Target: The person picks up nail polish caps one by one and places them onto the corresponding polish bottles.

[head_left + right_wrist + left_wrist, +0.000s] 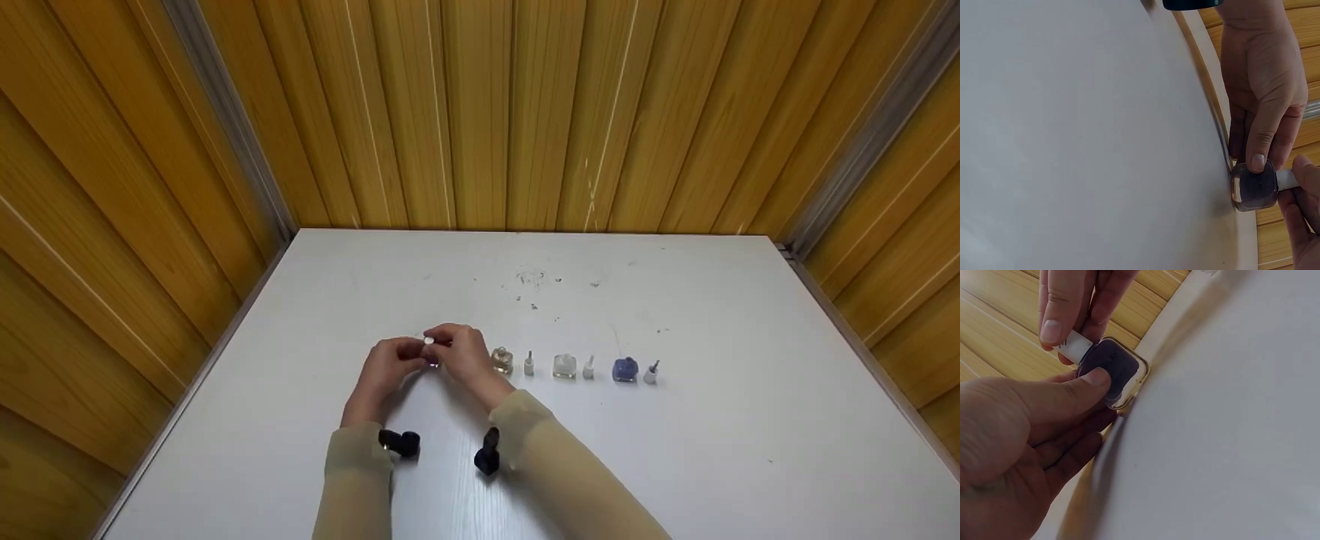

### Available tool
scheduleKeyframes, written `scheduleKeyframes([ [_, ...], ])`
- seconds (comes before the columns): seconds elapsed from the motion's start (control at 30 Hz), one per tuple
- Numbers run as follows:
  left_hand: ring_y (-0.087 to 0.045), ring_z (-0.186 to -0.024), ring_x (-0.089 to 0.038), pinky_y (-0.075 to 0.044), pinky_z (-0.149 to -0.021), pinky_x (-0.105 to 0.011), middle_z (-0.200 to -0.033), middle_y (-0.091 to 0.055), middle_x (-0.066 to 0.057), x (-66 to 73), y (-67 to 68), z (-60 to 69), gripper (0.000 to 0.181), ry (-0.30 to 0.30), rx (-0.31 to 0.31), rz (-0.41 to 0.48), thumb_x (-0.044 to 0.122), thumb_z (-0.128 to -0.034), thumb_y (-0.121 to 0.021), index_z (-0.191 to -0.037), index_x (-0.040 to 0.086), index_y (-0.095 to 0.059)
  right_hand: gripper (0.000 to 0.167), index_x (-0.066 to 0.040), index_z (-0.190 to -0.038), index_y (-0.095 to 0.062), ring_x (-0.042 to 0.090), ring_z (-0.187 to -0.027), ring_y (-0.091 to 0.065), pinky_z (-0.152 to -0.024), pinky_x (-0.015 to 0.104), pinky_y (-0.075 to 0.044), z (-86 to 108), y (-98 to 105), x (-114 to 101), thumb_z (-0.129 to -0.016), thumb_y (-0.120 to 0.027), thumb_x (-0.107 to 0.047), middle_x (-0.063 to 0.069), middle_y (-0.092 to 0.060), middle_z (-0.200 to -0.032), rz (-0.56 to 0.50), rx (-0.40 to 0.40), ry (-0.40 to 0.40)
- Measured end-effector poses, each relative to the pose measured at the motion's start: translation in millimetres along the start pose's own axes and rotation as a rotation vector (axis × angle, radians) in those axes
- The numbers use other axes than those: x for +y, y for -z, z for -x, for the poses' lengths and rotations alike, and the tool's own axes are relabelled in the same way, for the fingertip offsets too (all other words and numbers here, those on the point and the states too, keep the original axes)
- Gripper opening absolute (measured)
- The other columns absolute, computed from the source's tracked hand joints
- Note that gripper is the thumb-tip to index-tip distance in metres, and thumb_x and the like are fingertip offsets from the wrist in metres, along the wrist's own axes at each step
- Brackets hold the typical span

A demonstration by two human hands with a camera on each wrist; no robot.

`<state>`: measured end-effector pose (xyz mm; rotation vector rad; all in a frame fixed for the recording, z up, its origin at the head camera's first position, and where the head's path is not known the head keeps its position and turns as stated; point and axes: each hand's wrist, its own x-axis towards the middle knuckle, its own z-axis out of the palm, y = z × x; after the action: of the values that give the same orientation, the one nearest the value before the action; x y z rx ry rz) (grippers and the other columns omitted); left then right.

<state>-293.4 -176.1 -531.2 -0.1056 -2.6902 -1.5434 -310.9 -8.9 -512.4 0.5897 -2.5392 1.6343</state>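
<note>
Between both hands is a dark purple nail polish bottle [1123, 368] of squarish glass with a white cap [1076, 347] at its neck. My left hand [387, 369] pinches the glass body, its thumb flat on the front face, as the left wrist view shows. The cap is pinched by thumb and fingers of my right hand [466, 358]. In the head view the bottle is mostly hidden behind the fingers, only a bit of purple showing. Just right of my right hand stands a gold-tinted bottle [502, 361] without its cap.
A row runs rightward on the white table [712, 450]: a white cap with brush [529, 364], a clear bottle [564, 367], another brush cap [589, 367], a blue bottle [625, 369] and a third brush cap [651, 373]. Dark specks [531, 279] mark the far tabletop. Wood-panelled walls surround it.
</note>
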Motion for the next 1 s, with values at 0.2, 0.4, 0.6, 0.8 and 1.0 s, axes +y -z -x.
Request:
scheduleKeyframes([
  [0.2, -0.073, -0.104, -0.023, -0.056, -0.099, -0.045, -0.103, -0.080, -0.010, -4.0, 3.7, -0.7, 0.022, -0.004, -0.011, 0.002, -0.001, -0.0889, -0.076, -0.110, 0.004, -0.079, 0.021, 0.000, -0.110, -0.078, 0.025, -0.097, -0.076, -0.083, 0.028, -0.060, 0.5, -5.0, -2.9, -0.089, -0.076, -0.001, 0.015, -0.079, -0.104, 0.020, 0.003, -0.026],
  [0.4, -0.072, -0.106, -0.024, -0.055, -0.101, -0.046, -0.106, -0.079, -0.011, -5.5, 5.0, -0.1, 0.023, 0.015, -0.003, -0.002, -0.002, -0.0888, -0.075, -0.111, 0.003, -0.079, 0.021, -0.001, -0.110, -0.078, 0.023, -0.094, -0.076, -0.077, 0.025, -0.060, 1.7, -6.0, -4.0, -0.090, -0.076, -0.003, 0.015, -0.080, -0.102, 0.002, 0.001, -0.039],
  [0.6, -0.072, -0.108, -0.025, -0.055, -0.101, -0.046, -0.107, -0.079, -0.011, -4.3, 4.8, 1.0, 0.024, 0.041, 0.004, -0.004, 0.000, -0.0891, -0.075, -0.112, 0.004, -0.078, 0.023, 0.000, -0.112, -0.077, 0.024, -0.097, -0.075, -0.081, 0.028, -0.060, 2.1, -5.6, -3.9, -0.090, -0.076, -0.003, 0.015, -0.079, -0.104, 0.002, -0.008, -0.034],
  [0.8, -0.072, -0.111, -0.026, -0.055, -0.103, -0.047, -0.108, -0.079, -0.010, -4.1, 5.1, 0.3, 0.026, 0.044, -0.014, -0.001, 0.000, -0.0882, -0.077, -0.114, 0.004, -0.078, 0.026, -0.001, -0.115, -0.076, 0.026, -0.100, -0.075, -0.086, 0.032, -0.061, 2.5, -5.8, -2.8, -0.090, -0.077, -0.006, 0.013, -0.079, -0.106, 0.033, 0.002, -0.041],
  [1.0, -0.073, -0.107, -0.024, -0.056, -0.101, -0.045, -0.105, -0.080, -0.010, -5.0, 5.2, 0.6, 0.025, 0.021, -0.018, 0.009, -0.001, -0.0873, -0.077, -0.111, 0.004, -0.079, 0.028, -0.002, -0.117, -0.075, 0.026, -0.099, -0.074, -0.085, 0.031, -0.060, 4.4, -4.3, -5.6, -0.090, -0.077, -0.007, 0.013, -0.078, -0.108, -0.006, -0.009, -0.051],
])
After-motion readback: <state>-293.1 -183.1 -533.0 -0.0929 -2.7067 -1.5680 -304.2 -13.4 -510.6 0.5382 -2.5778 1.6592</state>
